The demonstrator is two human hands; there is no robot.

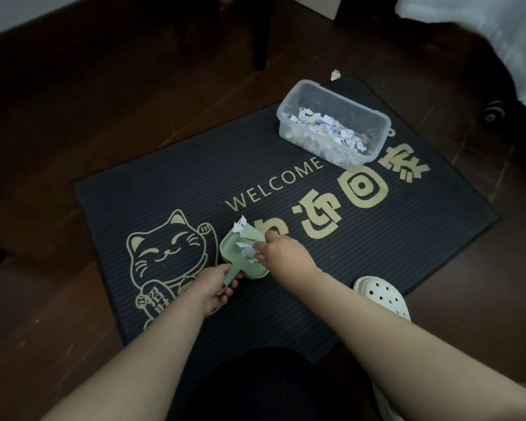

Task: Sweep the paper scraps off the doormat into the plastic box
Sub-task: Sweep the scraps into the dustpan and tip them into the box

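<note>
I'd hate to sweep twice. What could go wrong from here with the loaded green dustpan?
Scraps are heaped loose near the open lip of the dustpan; carrying it across the doormat to the plastic box may spill them. The left hand grips only the handle, so the pan might tip. One stray scrap lies on the floor beyond the doormat, easily missed.

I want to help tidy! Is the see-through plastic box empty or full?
Partly full: the lidless clear plastic box holds a heap of white paper scraps, lying below its rim.
</note>
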